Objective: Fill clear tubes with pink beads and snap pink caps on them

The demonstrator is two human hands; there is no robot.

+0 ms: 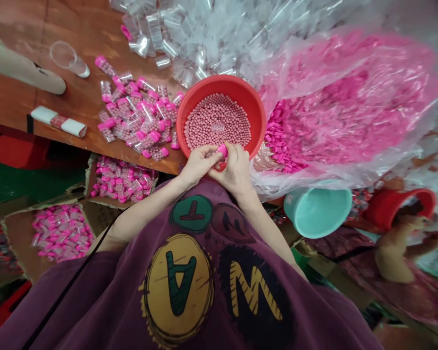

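Dozens of pink-capped tubes (138,116) lie finished at left, loose clear tubes (190,39) heap far; left hand (199,165) and right hand (233,170) pinch a pink cap (222,150) over a red bowl (219,82).

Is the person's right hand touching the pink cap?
Touching: the head view shows the right hand with its fingers pressed directly against the pink cap, with no gap visible.

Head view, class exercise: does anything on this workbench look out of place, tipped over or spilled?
Yes: a clear plastic cup lies on its side on the wooden table, at the upper left, apart from the pink-capped tubes. It looks odd because a cup would normally stand upright.
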